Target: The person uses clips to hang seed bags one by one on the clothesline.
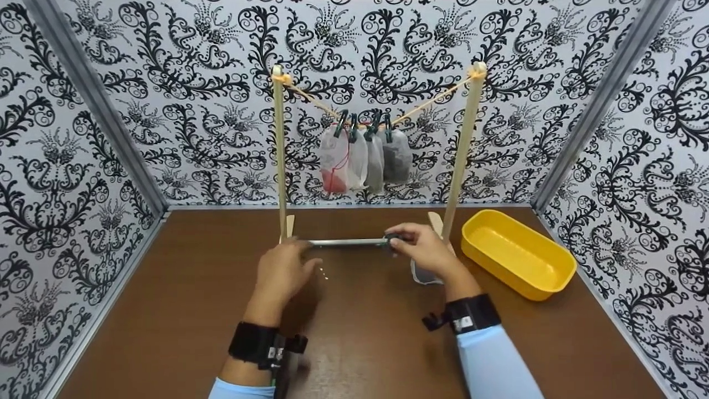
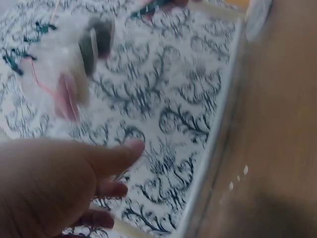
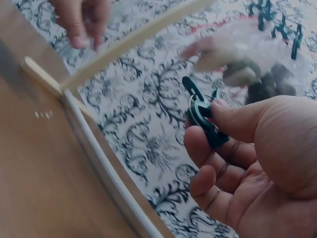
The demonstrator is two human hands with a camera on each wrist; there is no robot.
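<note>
A small wooden rack [image 1: 279, 155] carries a sagging string with several small pouches [image 1: 363, 158] hung from green pegs. My right hand [image 1: 412, 244] pinches a dark green clothes peg [image 3: 203, 116] between thumb and fingers, just above the rack's metal base bar [image 1: 343, 242], near the right post [image 1: 462, 149]. A pale pouch [image 1: 424, 275] peeks out from beneath that hand; I cannot tell whether it is held. My left hand [image 1: 288, 266] hovers by the left post's foot, fingers relaxed and holding nothing [image 2: 119, 153].
A yellow plastic tub [image 1: 518, 255] stands empty at the right on the brown table [image 1: 183, 310]. Patterned walls close in the left, back and right sides.
</note>
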